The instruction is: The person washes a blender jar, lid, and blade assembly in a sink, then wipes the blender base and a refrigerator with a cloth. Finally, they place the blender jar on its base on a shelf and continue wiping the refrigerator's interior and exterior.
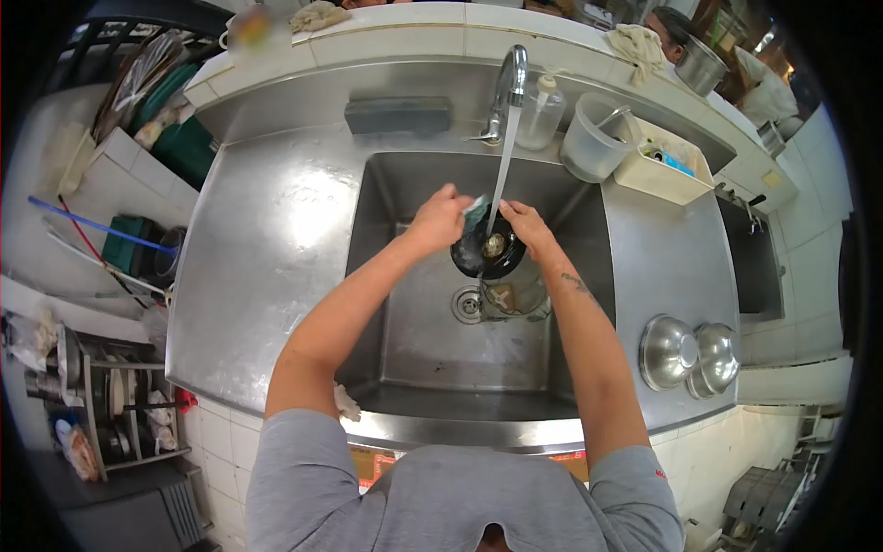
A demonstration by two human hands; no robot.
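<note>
Beneath the running faucet (515, 78), you grip a round black dish (469, 256) by its rim with your right fingers (515, 212), the closer hand, while your left fingers (456, 212) clasp a green pad (475, 214) left of the faucet.

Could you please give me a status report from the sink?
Left hand holding green scrubber; right hand gripping black round piece under running water; clear container close by in sink.

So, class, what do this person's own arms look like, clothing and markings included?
Short grey sleeves, with a small red marking on the right one. The forearms are bare, without gloves or watch; the right bears a dark tattoo.
</note>
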